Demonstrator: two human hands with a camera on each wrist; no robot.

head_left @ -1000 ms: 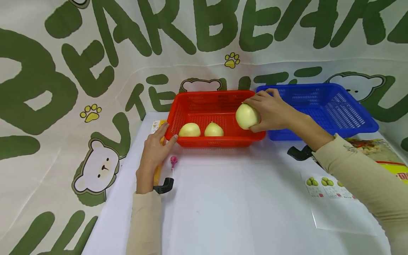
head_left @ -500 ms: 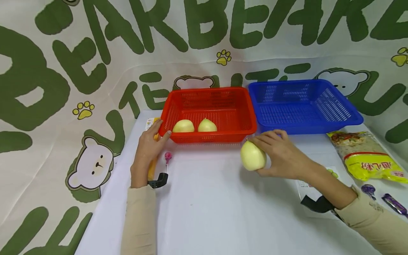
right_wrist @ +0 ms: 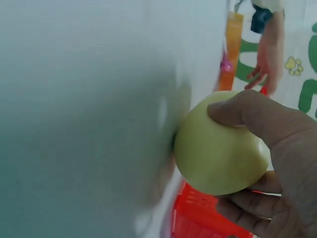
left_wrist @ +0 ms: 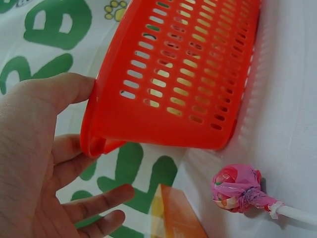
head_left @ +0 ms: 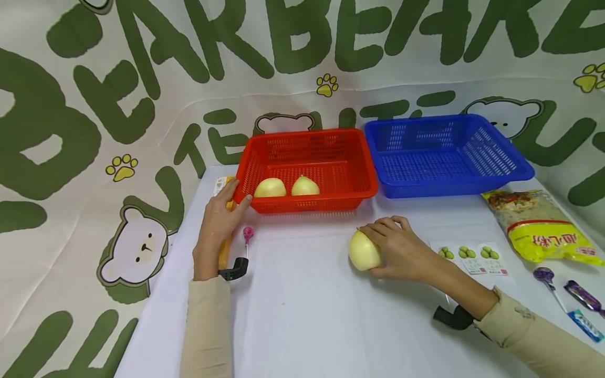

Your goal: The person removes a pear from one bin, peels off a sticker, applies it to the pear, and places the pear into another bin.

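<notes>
At the bench's (head_left: 302, 315) left edge, the left hand (head_left: 218, 226) lies with fingers straight, its thumb against the near-left corner of the red basket (head_left: 306, 206); the left wrist view shows that hand (left_wrist: 34, 163) spread and holding nothing, the thumb pressed to the basket's rim (left_wrist: 89, 144). Beside it lie a pink-wrapped lollipop (head_left: 248, 234) and an orange packet (head_left: 224, 253), partly hidden under the hand. Two pale yellow fruits (head_left: 270, 187) (head_left: 304, 186) sit together in the basket's near-left part. Farther right, on the bare bench just in front of the basket's near-right corner, the right hand (head_left: 399, 251) grips a third pale yellow fruit (head_left: 364, 251), fingers curled over its top and right side; it appears to rest on the bench, though the blurred right wrist view (right_wrist: 218, 144) leaves contact unsure. The fruit lies to the left of its hand and well apart from the left hand; the right is plainly nearer. A blue basket (head_left: 449, 186) stands behind, touching or just beside the red one.
</notes>
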